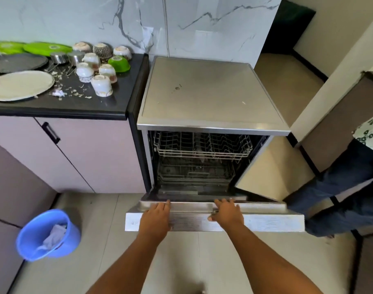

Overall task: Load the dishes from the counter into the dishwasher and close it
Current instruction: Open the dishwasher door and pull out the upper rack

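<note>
The dishwasher [209,92] stands right of the black counter [117,102]. Its door [266,221] is tilted down and partly open, and the upper rack [202,149] and lower rack [194,172] inside look bare. My left hand [155,217] and my right hand [227,213] lie on the door's outer face, fingers hooked over its top edge. On the counter are several upturned white cups [101,85], a green bowl [119,64], a cream plate [20,85], a dark plate [17,62], green plates [46,48] and steel cups [59,57].
A blue bucket [47,234] with a cloth in it sits on the floor to the left. Another person's legs [351,187] stand close to the door's right end. Food scraps litter the counter. Pink cabinets run below the counter.
</note>
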